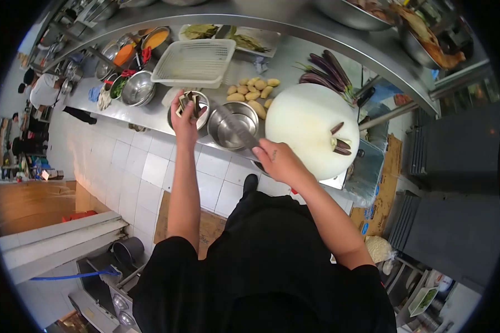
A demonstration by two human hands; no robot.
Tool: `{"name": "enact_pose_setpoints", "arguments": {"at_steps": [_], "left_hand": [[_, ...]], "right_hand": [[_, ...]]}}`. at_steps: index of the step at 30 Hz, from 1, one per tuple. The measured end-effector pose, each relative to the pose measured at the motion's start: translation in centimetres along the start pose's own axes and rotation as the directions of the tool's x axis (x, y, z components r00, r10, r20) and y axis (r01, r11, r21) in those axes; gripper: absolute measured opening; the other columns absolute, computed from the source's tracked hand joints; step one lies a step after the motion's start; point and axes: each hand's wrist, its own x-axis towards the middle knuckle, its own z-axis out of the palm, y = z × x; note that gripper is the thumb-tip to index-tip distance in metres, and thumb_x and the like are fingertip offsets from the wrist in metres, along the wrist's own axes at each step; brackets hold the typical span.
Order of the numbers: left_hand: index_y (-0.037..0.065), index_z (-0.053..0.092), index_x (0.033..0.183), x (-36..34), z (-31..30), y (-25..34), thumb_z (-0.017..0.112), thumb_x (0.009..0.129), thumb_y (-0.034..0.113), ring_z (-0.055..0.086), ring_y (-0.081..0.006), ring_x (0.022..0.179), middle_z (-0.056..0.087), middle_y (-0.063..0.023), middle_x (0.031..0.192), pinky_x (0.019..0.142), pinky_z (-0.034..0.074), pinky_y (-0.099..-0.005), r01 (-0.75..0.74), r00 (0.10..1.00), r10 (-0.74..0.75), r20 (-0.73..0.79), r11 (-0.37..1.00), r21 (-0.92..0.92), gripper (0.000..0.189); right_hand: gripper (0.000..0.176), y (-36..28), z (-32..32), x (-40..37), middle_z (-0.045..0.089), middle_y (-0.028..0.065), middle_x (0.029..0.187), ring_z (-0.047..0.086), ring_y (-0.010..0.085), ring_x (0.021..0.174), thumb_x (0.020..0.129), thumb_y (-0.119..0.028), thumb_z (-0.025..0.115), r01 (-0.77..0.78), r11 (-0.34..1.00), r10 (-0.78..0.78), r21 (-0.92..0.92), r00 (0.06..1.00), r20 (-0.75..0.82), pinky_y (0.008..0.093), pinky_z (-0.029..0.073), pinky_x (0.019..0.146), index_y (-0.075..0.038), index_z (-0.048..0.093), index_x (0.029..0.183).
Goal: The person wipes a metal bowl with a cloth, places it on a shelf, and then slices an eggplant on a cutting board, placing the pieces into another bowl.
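My left hand is closed round a bunch of cut eggplant pieces, dark-skinned with pale flesh. It is over a metal bowl near the counter's front edge, partly hiding it. In my right hand is the handle of a kitchen knife, its broad blade pointing left and away from me. Under the blade stands a second metal bowl with nothing seen in it. Several eggplant pieces with stem ends lie on the round white cutting board at the right.
Potatoes and whole eggplants lie behind the bowls and board. A white plastic basket is at the back, with a steel bowl to its left. A metal shelf spans overhead. Another person stands far left.
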Motion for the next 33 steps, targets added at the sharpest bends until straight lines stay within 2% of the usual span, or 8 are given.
{"name": "enact_pose_setpoints", "arguments": {"at_steps": [7,15,21,26,28,29,31,33], "left_hand": [[0.013,0.054,0.147,6.9,-10.3,-1.4,0.053,0.103,0.02,0.063,-0.0443,0.129,0.065,-0.0199,0.139,0.105,0.052,-0.0664,0.48,0.869,-0.487,0.092,0.78,-0.401,0.044],[0.012,0.056,0.146,7.5,-10.4,-1.2,0.057,0.102,0.015,0.064,-0.0361,0.125,0.064,-0.0176,0.139,0.105,0.054,-0.0577,0.471,0.859,-0.508,0.056,0.745,-0.472,0.044],[0.017,0.057,0.138,3.9,-2.3,2.0,0.066,0.095,0.009,0.07,-0.0255,0.102,0.066,-0.0124,0.123,0.075,0.064,-0.0414,0.449,0.839,-0.478,0.26,0.878,0.163,0.044],[0.011,0.061,0.134,-2.1,4.4,-3.8,0.074,0.096,0.027,0.07,-0.0293,0.099,0.067,-0.0128,0.12,0.074,0.064,-0.0412,0.077,0.785,-0.463,0.411,0.731,0.678,0.043],[0.009,0.063,0.135,-2.4,4.5,-6.1,0.077,0.095,0.035,0.069,-0.0313,0.103,0.067,-0.0188,0.127,0.081,0.062,-0.0417,-0.129,0.809,-0.49,0.324,0.39,0.912,0.05],[0.009,0.063,0.135,-2.5,3.6,-8.1,0.077,0.095,0.035,0.069,-0.0313,0.103,0.067,-0.0188,0.127,0.081,0.062,-0.0417,-0.129,0.808,-0.491,0.325,0.392,0.911,0.05],[0.01,0.063,0.139,-3.0,2.4,-10.6,0.082,0.09,0.038,0.074,-0.026,0.084,0.074,-0.0196,0.115,0.08,0.058,-0.0367,-0.45,0.844,-0.003,0.536,0.538,0.713,0.059],[0.01,0.066,0.136,-3.2,2.7,-9.2,0.082,0.09,0.036,0.075,-0.0265,0.087,0.076,-0.0181,0.111,0.079,0.058,-0.0367,-0.395,0.855,-0.058,0.515,0.569,0.721,0.055]], "right_hand": [[0.023,5.8,-2.7,-5.7,0.049,-0.0017,0.061,0.044,0.0081,0.041,0.111,-0.026,0.057,-0.319,0.878,0.34,0.356,0.941,0.005,0.0282,0.037,0.038,-0.007,0.06,0.1],[0.028,6.7,-2.4,-12.2,0.047,0.0012,0.06,0.044,0.0117,0.039,0.112,-0.025,0.053,-0.505,0.658,0.63,0.559,0.775,-0.042,0.0298,0.039,0.037,-0.002,0.063,0.123],[0.027,6.8,-2.4,-13.8,0.049,0.0009,0.062,0.044,0.0108,0.04,0.112,-0.027,0.053,-0.455,0.686,0.62,0.568,0.774,-0.128,0.0287,0.038,0.037,-0.002,0.062,0.113],[0.025,7.3,-2.8,-14.2,0.049,0.0003,0.061,0.045,0.0102,0.04,0.112,-0.026,0.054,-0.427,0.718,0.604,0.549,0.775,-0.187,0.0283,0.039,0.038,-0.002,0.061,0.109],[0.025,7.3,-2.8,-14.7,0.048,0.0001,0.061,0.044,0.01,0.04,0.112,-0.025,0.054,-0.42,0.722,0.604,0.549,0.77,-0.206,0.0282,0.039,0.038,-0.002,0.061,0.108],[0.025,7.4,-2.7,-15.0,0.048,0.0,0.061,0.044,0.0098,0.04,0.112,-0.025,0.054,-0.429,0.726,0.607,0.538,0.767,-0.207,0.028,0.039,0.038,-0.002,0.061,0.108],[0.024,7.6,-2.4,-15.6,0.048,-0.0001,0.06,0.044,0.0097,0.04,0.112,-0.025,0.054,-0.441,0.726,0.612,0.528,0.764,-0.205,0.0279,0.038,0.038,-0.002,0.061,0.108],[0.025,8.1,-1.9,-16.1,0.047,-0.0004,0.06,0.043,0.0096,0.04,0.112,-0.026,0.054,-0.467,0.703,0.649,0.536,0.73,-0.215,0.028,0.038,0.037,-0.002,0.061,0.108]]}}
